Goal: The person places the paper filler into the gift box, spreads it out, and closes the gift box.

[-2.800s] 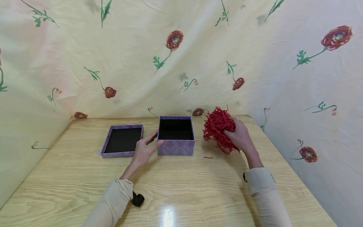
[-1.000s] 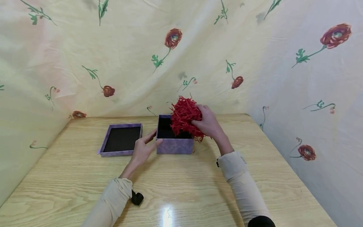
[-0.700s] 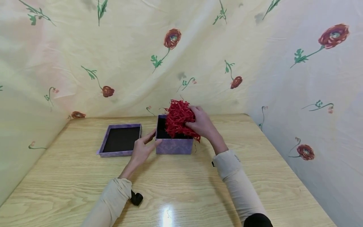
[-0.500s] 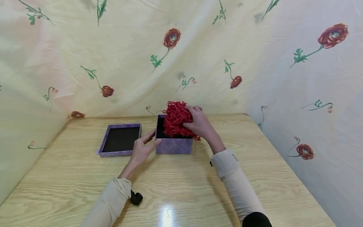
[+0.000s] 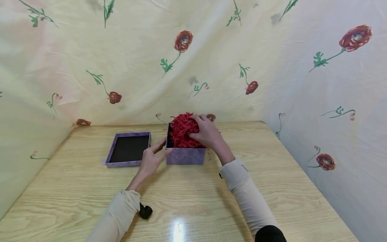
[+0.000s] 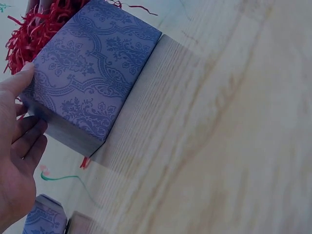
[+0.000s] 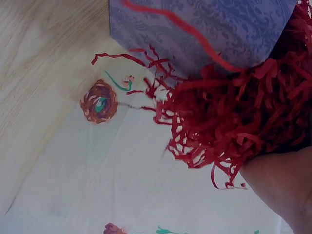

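left hand rests loosely spread on the purple box just right of it, i guess for steadying, while the right hand grips red paper shreds in the box's mouth, though buried fingertips hide how tightly

Shreds lie partly in the box, right of the lid.

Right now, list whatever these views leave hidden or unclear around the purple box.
Floor of the purple box: head view, largely covered by red shredded paper.
Right hand: right wrist view, its fingers hidden by the paper.
Box lid: left wrist view, cut off by the bottom edge.
Black object beside the left sleeve: head view, too dark to identify, partly behind the sleeve.
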The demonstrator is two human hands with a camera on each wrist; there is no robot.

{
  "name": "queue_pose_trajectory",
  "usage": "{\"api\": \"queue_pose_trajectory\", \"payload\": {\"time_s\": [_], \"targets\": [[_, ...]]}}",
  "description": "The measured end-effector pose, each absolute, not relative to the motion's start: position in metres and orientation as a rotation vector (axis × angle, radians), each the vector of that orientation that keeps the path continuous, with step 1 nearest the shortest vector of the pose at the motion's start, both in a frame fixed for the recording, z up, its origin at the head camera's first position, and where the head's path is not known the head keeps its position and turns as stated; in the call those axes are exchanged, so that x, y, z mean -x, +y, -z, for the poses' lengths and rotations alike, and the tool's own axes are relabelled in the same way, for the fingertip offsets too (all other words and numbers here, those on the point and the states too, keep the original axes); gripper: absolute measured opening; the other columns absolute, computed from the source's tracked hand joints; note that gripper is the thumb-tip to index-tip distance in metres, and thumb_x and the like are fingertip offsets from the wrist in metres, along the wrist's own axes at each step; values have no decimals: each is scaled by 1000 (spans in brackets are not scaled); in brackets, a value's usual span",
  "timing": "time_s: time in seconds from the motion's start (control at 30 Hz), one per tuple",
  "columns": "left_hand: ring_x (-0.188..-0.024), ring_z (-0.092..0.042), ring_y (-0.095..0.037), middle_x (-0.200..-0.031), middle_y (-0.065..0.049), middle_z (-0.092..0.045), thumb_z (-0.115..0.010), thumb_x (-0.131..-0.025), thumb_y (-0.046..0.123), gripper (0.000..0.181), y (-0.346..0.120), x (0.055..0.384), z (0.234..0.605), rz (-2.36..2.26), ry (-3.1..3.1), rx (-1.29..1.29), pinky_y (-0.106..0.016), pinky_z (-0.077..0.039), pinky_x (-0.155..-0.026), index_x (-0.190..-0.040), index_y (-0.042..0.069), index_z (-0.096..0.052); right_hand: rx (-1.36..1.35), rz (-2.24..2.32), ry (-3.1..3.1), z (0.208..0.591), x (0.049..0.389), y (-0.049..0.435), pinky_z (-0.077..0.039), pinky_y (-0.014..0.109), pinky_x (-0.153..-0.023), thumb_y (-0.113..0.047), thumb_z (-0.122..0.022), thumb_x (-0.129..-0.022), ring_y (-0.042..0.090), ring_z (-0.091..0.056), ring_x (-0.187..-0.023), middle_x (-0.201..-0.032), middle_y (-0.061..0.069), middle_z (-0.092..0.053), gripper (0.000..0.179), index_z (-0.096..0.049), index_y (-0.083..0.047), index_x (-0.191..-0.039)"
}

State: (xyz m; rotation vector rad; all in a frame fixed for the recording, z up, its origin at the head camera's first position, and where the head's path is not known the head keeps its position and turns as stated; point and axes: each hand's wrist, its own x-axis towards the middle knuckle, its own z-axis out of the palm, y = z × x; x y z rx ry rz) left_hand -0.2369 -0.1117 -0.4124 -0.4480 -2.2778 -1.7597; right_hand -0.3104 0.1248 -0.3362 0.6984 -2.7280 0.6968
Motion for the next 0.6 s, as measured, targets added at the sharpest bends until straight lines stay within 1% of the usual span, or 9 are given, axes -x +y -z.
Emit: {"api": "queue_pose_trajectory", "payload": {"time_s": [0.13, 0.23, 0.43, 0.6], "targets": [[-133, -53, -43, -144, -25, -55, -70, -99, 6, 55, -112, 238, 413, 1736, -2278, 467, -58, -44, -107, -149, -5, -51, -712, -630, -2727, 337, 309, 120, -53, 53, -94, -22, -79, -90, 37, -61, -118, -141, 20, -53, 66, -54, -10, -150], [-133, -53, -44, -143, -26, -55, -71, -98, 7, 54, -112, 240, 414, 1738, -2274, 459, -59, -44, -107, -148, -5, -52, -730, -592, -2720, 338, 309, 116, -54, 52, -93, -23, -80, -90, 36, -62, -116, -139, 20, -55, 64, -56, -10, -148], [-134, -53, -40, -145, -22, -55, -73, -98, 11, 56, -115, 256, 436, 1746, -2259, 446, -57, -44, -108, -150, 2, -53, -784, -548, -2697, 342, 310, 108, -53, 47, -98, -22, -80, -91, 33, -61, -116, -136, 19, -56, 58, -59, -6, -143], [-133, -56, -34, -145, -16, -58, -75, -98, 18, 57, -118, 262, 444, 1728, -2244, 468, -52, -46, -108, -150, 9, -56, -837, -525, -2700, 345, 310, 103, -52, 44, -96, -21, -79, -93, 30, -59, -113, -131, 17, -57, 54, -60, -3, -140]]}}
